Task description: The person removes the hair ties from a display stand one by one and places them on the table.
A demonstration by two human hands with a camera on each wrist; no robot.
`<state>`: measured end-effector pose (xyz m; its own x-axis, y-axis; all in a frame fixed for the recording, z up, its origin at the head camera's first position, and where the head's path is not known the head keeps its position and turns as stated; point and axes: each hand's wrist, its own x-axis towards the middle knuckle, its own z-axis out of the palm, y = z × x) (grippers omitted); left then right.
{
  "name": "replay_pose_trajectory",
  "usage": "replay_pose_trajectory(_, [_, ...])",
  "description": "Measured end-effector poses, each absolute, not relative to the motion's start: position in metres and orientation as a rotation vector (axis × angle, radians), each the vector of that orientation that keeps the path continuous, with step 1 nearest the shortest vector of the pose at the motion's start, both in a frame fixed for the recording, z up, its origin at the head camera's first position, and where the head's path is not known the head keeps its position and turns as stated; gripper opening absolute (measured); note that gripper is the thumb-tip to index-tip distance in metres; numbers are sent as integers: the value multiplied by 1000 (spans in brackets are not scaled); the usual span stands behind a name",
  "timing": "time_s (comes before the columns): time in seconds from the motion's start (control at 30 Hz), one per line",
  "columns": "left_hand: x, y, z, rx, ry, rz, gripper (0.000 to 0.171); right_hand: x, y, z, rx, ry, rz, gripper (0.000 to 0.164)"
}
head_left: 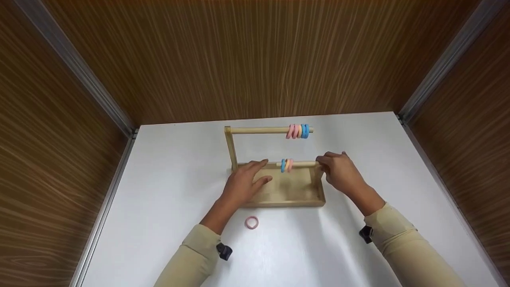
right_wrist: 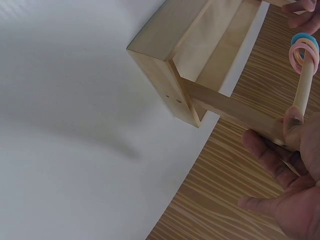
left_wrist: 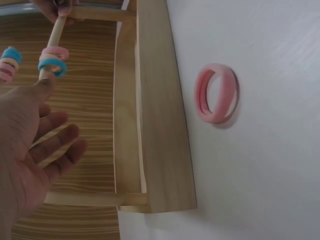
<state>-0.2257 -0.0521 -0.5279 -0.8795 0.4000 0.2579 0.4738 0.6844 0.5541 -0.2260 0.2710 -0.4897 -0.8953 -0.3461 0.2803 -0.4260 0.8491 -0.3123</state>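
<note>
Nearest are two beige fabric sleeves point(head_left: 191, 255), each with a small black device point(head_left: 224, 251) at the cuff. Just beyond, a plain pink fabric ring point(left_wrist: 228, 95) lies on the white tabletop point(head_left: 167, 199), apart from the shallow rectangular tray point(head_left: 283, 204) of pale wood and near its front wall.

Over the tray's left part is the left hand point(head_left: 241, 185), its fingers loosely extended and the thumb spread away, gripping nothing; its index fingertip is at the free end of the lower round wooden rod point(head_left: 305, 164), though contact is hard to tell. The right hand point(head_left: 340, 171) is closed with thumb and fingers about the top of the right wooden upright point(right_wrist: 232, 112), where that rod joins it. Blue, peach and pink rings point(head_left: 290, 165) hang around the lower rod, blue nearest its free end.

Farther back, the left wooden upright point(head_left: 231, 149) carries an upper wooden rod point(head_left: 259, 130) with pink, peach and blue rings point(head_left: 305, 131) bunched near its right end. Behind stands a brown wood-grain panel point(head_left: 259, 59).
</note>
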Motion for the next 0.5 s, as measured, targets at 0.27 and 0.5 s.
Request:
replay_pose_trajectory(0.27, [-230,-43,-526,-740,-2750,-988,60,-224,271,-488,588,-2814,563,18])
replay_pose_trajectory(0.5, [-234,-36,-525,-745,-2769,-1049,62,-225,270,-488,576,-2824,561,18])
